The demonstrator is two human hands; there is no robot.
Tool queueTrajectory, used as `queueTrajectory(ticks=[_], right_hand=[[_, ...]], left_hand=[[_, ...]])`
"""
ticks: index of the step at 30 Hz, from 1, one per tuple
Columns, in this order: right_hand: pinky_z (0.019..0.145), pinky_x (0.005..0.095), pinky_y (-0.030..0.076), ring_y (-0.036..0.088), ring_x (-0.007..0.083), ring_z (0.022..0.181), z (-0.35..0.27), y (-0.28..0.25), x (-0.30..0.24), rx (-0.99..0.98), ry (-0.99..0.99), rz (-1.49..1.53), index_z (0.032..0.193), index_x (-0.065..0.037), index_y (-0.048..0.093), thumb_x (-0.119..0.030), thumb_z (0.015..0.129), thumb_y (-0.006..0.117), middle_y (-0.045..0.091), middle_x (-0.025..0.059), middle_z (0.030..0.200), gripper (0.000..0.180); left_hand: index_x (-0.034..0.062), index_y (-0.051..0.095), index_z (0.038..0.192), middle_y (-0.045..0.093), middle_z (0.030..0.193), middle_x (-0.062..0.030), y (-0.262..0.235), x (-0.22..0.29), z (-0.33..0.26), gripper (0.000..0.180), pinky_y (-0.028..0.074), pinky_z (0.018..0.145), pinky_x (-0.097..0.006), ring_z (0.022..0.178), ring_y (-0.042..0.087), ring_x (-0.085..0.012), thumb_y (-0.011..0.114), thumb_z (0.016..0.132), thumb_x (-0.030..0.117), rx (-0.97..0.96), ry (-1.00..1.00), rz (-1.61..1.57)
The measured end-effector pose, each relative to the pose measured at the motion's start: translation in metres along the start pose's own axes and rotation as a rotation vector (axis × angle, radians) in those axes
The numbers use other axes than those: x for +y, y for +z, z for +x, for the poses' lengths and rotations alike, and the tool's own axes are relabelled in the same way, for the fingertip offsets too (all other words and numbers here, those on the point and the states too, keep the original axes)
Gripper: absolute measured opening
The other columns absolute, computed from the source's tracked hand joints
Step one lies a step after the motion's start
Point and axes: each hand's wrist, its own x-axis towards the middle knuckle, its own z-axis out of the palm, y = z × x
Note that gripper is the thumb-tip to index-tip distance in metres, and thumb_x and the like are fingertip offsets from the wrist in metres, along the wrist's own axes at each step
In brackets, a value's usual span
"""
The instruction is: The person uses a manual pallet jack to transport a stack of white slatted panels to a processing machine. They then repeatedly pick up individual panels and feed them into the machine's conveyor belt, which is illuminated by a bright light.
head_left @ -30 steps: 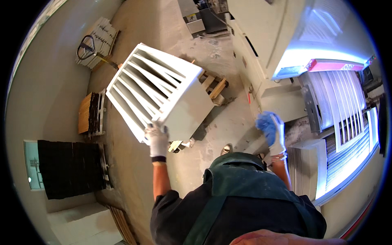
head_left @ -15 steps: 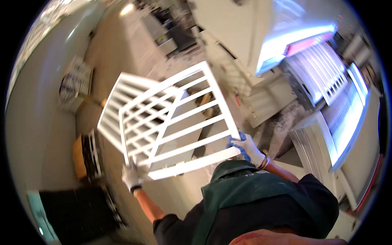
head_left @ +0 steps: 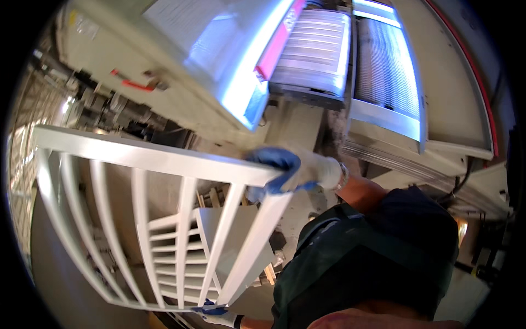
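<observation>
The person's gloved right grip (head_left: 293,169) clasps a white slatted frame (head_left: 159,158) by one corner, the left grip (head_left: 217,315) by another; a white stack (head_left: 211,227) shows through the slats (head_left: 141,219)

A big cream machine housing (head_left: 164,88) carries a red handle (head_left: 138,85) on its side face, and a red strip (head_left: 280,44) with a bright glow beside it along its right edge. Just right of the housing is a lit conveyor (head_left: 309,90); farther right of it, a ribbed metal bed (head_left: 386,68) shines blue-white. Farthest right of the housing, a thin red trim (head_left: 475,63) curves along a pale panel (head_left: 446,93), and a dark cable (head_left: 464,183) hangs lower down. Left of the housing sits blurred grey equipment (head_left: 101,107), too jumbled to tell apart. Below the housing show wooden pieces (head_left: 214,198).
</observation>
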Motion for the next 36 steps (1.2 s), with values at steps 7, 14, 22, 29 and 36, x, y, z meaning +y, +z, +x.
queueTrajectory(ticks=[7, 14, 22, 29, 36], right_hand=[[0.114, 0.0562, 0.033, 0.042, 0.0376, 0.136, -0.047, -0.057, 0.027, 0.190, -0.238, 0.831, 0.149, -0.008, 0.033, -0.025, 0.086, 0.074, 0.045, 0.0199, 0.146, 0.077], [0.102, 0.0486, 0.051, 0.060, 0.0311, 0.117, -0.112, -0.162, 0.057, 0.543, -0.236, 0.924, 0.128, -0.007, 0.049, -0.017, 0.095, 0.064, 0.057, 0.0113, 0.123, 0.037], [0.091, 0.0397, 0.058, 0.064, 0.0269, 0.110, -0.180, -0.258, 0.046, 0.903, -0.336, 0.833, 0.121, -0.004, 0.049, -0.028, 0.098, 0.061, 0.061, 0.0115, 0.114, 0.035], [0.092, 0.0371, 0.058, 0.067, 0.0257, 0.105, -0.194, -0.294, 0.041, 1.159, -0.344, 0.786, 0.115, -0.001, 0.054, -0.030, 0.097, 0.063, 0.065, 0.0120, 0.108, 0.035], [0.089, 0.0389, 0.059, 0.067, 0.0273, 0.100, -0.217, -0.349, 0.088, 1.388, -0.404, 0.716, 0.116, 0.000, 0.054, -0.027, 0.097, 0.062, 0.065, 0.0165, 0.108, 0.034]], left_hand=[[-0.0016, 0.058, 0.129, 0.063, 0.113, -0.0167, 0.112, 0.115, -0.095, 0.043, 0.047, 0.083, -0.044, 0.100, 0.061, -0.0309, 0.051, 0.101, 0.031, -0.245, 0.491, -0.386], [-0.0075, 0.049, 0.137, 0.054, 0.132, -0.0228, 0.207, 0.157, -0.123, 0.056, 0.051, 0.091, -0.034, 0.114, 0.060, -0.0270, 0.062, 0.097, 0.031, -0.356, 1.127, -0.021], [-0.0069, 0.050, 0.133, 0.064, 0.117, -0.0135, 0.373, 0.311, -0.298, 0.046, 0.047, 0.092, -0.031, 0.100, 0.059, -0.0161, 0.065, 0.092, 0.010, -0.981, 1.094, -0.043], [-0.0025, 0.054, 0.130, 0.066, 0.111, -0.0224, 0.519, 0.309, -0.361, 0.053, 0.048, 0.093, -0.040, 0.103, 0.065, -0.0333, 0.070, 0.087, 0.023, -1.004, 1.255, 0.210], [-0.0067, 0.059, 0.116, 0.068, 0.104, -0.0259, 0.624, 0.264, -0.438, 0.043, 0.050, 0.085, -0.042, 0.097, 0.067, -0.0367, 0.066, 0.088, 0.025, -1.434, 1.150, 0.139]])
